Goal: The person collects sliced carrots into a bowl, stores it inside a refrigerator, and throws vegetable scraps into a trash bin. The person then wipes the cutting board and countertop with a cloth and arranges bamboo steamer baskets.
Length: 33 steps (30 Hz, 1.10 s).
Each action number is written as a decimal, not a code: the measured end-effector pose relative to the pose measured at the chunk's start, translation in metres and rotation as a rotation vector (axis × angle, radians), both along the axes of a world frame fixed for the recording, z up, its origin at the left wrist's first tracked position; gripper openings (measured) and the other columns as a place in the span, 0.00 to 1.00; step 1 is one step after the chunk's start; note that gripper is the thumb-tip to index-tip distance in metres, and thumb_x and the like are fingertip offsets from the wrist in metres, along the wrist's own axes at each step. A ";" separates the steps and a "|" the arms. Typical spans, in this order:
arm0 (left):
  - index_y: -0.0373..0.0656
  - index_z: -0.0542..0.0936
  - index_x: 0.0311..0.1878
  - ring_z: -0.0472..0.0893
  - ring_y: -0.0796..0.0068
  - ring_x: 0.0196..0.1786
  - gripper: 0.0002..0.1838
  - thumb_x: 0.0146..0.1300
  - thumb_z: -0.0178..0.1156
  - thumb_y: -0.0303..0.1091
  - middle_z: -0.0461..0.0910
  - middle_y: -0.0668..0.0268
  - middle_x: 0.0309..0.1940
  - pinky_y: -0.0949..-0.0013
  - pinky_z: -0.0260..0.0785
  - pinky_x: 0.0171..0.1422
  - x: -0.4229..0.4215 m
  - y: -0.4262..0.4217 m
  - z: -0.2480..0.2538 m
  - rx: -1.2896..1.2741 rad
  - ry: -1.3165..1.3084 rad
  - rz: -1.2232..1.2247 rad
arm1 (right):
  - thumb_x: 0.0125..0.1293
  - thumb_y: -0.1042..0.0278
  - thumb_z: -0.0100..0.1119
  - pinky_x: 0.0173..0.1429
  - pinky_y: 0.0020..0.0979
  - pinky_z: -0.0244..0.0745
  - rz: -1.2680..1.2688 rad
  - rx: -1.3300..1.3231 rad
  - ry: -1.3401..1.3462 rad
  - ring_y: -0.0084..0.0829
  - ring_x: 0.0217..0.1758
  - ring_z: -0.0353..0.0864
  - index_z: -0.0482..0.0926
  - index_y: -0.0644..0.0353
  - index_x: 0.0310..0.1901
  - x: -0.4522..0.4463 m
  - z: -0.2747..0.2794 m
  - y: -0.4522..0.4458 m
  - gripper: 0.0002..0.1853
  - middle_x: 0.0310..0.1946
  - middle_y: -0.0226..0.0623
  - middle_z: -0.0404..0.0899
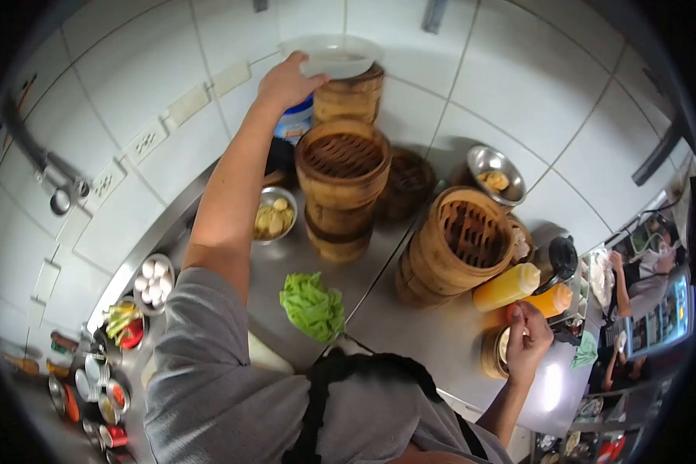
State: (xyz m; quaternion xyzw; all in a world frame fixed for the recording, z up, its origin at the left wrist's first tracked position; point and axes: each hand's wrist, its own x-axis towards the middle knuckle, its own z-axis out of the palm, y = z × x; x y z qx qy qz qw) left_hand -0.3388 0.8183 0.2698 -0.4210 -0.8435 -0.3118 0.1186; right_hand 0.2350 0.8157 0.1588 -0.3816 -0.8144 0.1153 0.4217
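My left hand (288, 83) reaches up to the back wall and grips the rim of a translucent plastic bowl (336, 58), fingers over its edge. The bowl is at the top of a stack of bamboo steamers (346, 99). At the right, my right hand (529, 342) is closed, thumb and fingertips together; what they hold, if anything, is hidden. It hovers beside a small round container (493, 352), close to a yellow squeeze bottle (506, 288) and an orange squeeze bottle (551, 300).
Bamboo steamers (344, 174) and more steamers (456, 240) stand on the metal counter. Green lettuce (312, 305) lies near my body. Metal bowls (277, 213) hold food; eggs (154, 281) fill another at left. Other people (648, 286) are at far right.
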 end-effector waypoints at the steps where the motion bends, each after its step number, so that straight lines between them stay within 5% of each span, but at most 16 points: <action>1: 0.41 0.75 0.67 0.82 0.48 0.59 0.41 0.58 0.67 0.62 0.83 0.50 0.57 0.56 0.73 0.64 -0.019 0.012 -0.010 0.066 -0.027 -0.033 | 0.67 0.77 0.63 0.45 0.33 0.79 -0.032 0.026 0.018 0.39 0.35 0.86 0.83 0.68 0.40 -0.001 0.004 0.001 0.04 0.34 0.46 0.86; 3: 0.36 0.80 0.61 0.81 0.48 0.61 0.39 0.57 0.69 0.61 0.82 0.46 0.58 0.57 0.72 0.66 -0.051 0.026 -0.024 0.233 -0.077 -0.099 | 0.65 0.77 0.65 0.43 0.35 0.79 -0.040 0.085 -0.019 0.43 0.34 0.86 0.83 0.66 0.39 0.005 0.018 -0.002 0.04 0.33 0.45 0.86; 6: 0.37 0.83 0.47 0.77 0.66 0.29 0.26 0.58 0.72 0.52 0.83 0.57 0.30 0.61 0.72 0.39 -0.032 -0.006 -0.017 0.471 0.062 -0.127 | 0.61 0.78 0.65 0.40 0.34 0.78 -0.107 0.371 -0.001 0.42 0.32 0.85 0.83 0.66 0.37 0.031 0.084 -0.016 0.04 0.32 0.43 0.86; 8: 0.39 0.80 0.43 0.71 0.73 0.26 0.21 0.59 0.73 0.47 0.74 0.65 0.22 0.66 0.66 0.33 0.007 -0.047 0.003 0.456 0.013 -0.100 | 0.57 0.79 0.65 0.39 0.34 0.78 -0.057 0.665 0.024 0.40 0.31 0.84 0.83 0.67 0.37 0.053 0.140 -0.027 0.05 0.31 0.43 0.85; 13: 0.41 0.77 0.43 0.67 0.80 0.30 0.14 0.60 0.72 0.33 0.68 0.72 0.25 0.72 0.64 0.34 0.062 -0.134 0.007 0.609 0.021 -0.177 | 0.62 0.79 0.64 0.40 0.31 0.77 -0.142 1.152 0.150 0.33 0.31 0.83 0.84 0.72 0.41 0.080 0.264 -0.054 0.08 0.31 0.41 0.84; 15: 0.41 0.77 0.43 0.67 0.80 0.31 0.13 0.60 0.72 0.30 0.68 0.72 0.27 0.72 0.64 0.34 0.083 -0.160 0.006 0.648 0.001 -0.177 | 0.66 0.70 0.68 0.39 0.27 0.74 -0.238 1.122 0.233 0.25 0.31 0.82 0.85 0.69 0.44 0.076 0.314 -0.064 0.11 0.30 0.37 0.84; 19: 0.41 0.77 0.42 0.67 0.81 0.33 0.13 0.57 0.71 0.25 0.70 0.72 0.33 0.75 0.63 0.36 0.144 -0.206 0.011 0.703 -0.058 -0.213 | 0.66 0.63 0.70 0.39 0.22 0.72 -0.200 1.117 -0.042 0.18 0.35 0.79 0.85 0.62 0.51 0.051 0.416 -0.039 0.15 0.33 0.31 0.84; 21: 0.41 0.77 0.42 0.68 0.81 0.34 0.13 0.57 0.70 0.23 0.71 0.73 0.35 0.75 0.64 0.37 0.176 -0.223 0.017 0.690 -0.034 -0.188 | 0.62 0.57 0.65 0.48 0.44 0.79 -0.406 0.852 -0.255 0.47 0.41 0.85 0.87 0.59 0.40 0.015 0.450 -0.067 0.14 0.37 0.46 0.87; 22: 0.42 0.76 0.43 0.68 0.82 0.36 0.13 0.57 0.69 0.23 0.71 0.75 0.35 0.76 0.64 0.41 0.189 -0.230 0.020 0.702 0.019 -0.225 | 0.61 0.56 0.66 0.47 0.44 0.80 -0.462 0.862 -0.343 0.46 0.40 0.86 0.87 0.59 0.36 0.008 0.465 -0.054 0.14 0.33 0.46 0.86; 26: 0.42 0.76 0.46 0.71 0.80 0.43 0.15 0.56 0.67 0.22 0.73 0.74 0.41 0.75 0.65 0.52 0.229 -0.261 0.036 0.729 0.165 -0.287 | 0.57 0.51 0.70 0.48 0.42 0.81 -0.759 0.932 -0.654 0.44 0.41 0.88 0.89 0.57 0.35 -0.013 0.483 -0.012 0.17 0.33 0.46 0.87; 33: 0.40 0.76 0.50 0.72 0.75 0.52 0.20 0.54 0.70 0.29 0.74 0.68 0.47 0.72 0.62 0.62 0.253 -0.309 0.076 0.949 0.266 -0.413 | 0.56 0.51 0.71 0.49 0.39 0.82 -0.811 0.848 -0.627 0.40 0.45 0.89 0.90 0.55 0.39 -0.010 0.491 0.006 0.17 0.39 0.41 0.89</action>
